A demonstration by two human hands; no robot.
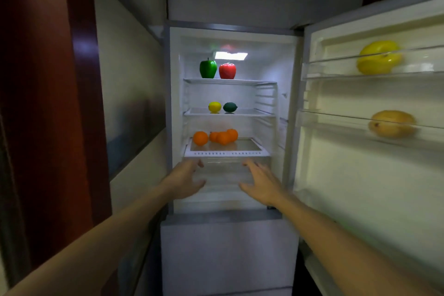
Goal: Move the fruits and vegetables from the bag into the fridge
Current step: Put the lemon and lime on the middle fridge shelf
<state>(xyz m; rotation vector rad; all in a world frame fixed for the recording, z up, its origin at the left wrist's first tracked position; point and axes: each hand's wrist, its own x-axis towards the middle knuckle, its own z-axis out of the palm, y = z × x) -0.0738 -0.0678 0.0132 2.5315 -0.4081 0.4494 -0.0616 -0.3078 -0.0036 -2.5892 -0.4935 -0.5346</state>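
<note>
I faced the open fridge (230,31) with both arms stretched out. My left hand (185,179) and right hand (260,181) were spread, fingers loose, grasping nothing, in front of the clear drawer (223,175) beneath the lowest shelf. I counted two peppers on the top shelf, one green pepper (208,69) and one red pepper (227,71), just beside each other. The middle shelf carried one lemon (214,106) and one lime (230,107). The lowest shelf (225,152) bore four oranges (216,137): one apart at the left, three bunched together. The open door (374,127) at my right held two fruits, a yellow fruit (379,57) in the upper rack and a mango (392,124) in the rack below. A dark red wooden panel (48,103) stood at my left. The bag was out of sight.
</note>
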